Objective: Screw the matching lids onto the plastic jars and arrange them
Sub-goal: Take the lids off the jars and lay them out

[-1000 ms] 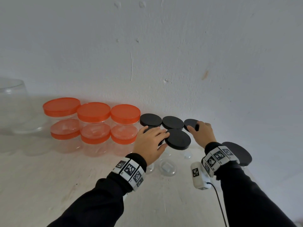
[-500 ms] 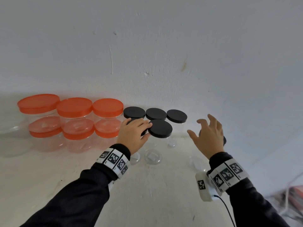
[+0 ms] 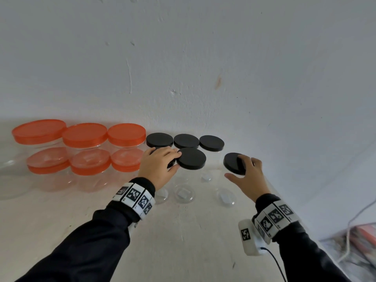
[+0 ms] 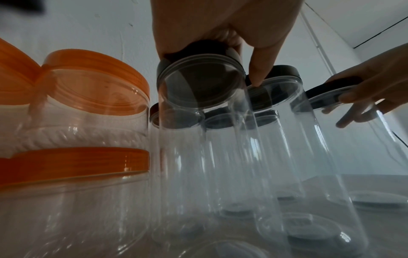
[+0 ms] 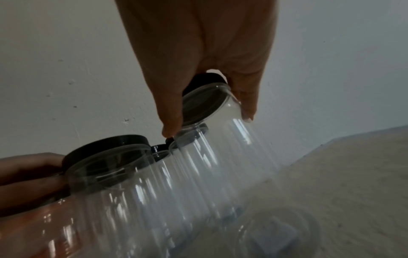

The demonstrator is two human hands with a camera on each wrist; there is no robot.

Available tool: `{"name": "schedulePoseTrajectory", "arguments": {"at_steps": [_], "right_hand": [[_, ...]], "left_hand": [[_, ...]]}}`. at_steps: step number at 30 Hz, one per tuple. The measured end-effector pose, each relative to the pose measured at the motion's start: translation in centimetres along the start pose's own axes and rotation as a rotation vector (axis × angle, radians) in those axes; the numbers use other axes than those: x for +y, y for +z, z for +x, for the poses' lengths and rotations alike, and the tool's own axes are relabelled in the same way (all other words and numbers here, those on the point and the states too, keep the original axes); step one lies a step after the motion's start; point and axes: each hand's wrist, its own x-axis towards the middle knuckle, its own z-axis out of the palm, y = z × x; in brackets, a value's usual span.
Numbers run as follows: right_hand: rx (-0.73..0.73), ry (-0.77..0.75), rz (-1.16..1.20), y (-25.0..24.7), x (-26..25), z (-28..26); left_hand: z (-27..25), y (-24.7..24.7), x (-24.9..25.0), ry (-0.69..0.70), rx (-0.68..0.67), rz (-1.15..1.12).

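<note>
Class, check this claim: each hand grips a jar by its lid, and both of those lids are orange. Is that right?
One error: both gripped lids are black, not orange. The head view shows the left hand on one black lid and the right hand on another black lid.

- Left hand (image 3: 157,166) palm down, fingers (image 4: 257,69) curled over a black lid (image 4: 198,50), gripping its rim.
- Right hand (image 3: 247,176) reached forward, fingers draped over another black lid (image 3: 234,163), thumb spread below.
- Both arms extended in black sleeves (image 3: 85,247), tagged bands (image 3: 135,197) round wrists.
</note>
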Motion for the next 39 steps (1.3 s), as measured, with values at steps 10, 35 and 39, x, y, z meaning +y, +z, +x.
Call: {"name": "schedulePoseTrajectory", "arguments": {"at_steps": [10, 35, 39], "right_hand": [[-0.028, 0.019, 0.277, 3.5, -0.5, 1.6], [-0.108, 0.023, 0.247, 3.6, -0.3, 1.7], [-0.118, 0.034, 0.270, 3.6, -0.3, 1.6]], "left_hand": [[0.3, -1.0, 0.0, -0.068, 0.044, -0.237], [-4.3, -0.3, -1.5, -0.684, -0.100, -0.589], [-4.3, -0.3, -1.5, -0.687, -0.102, -0.587]]}}
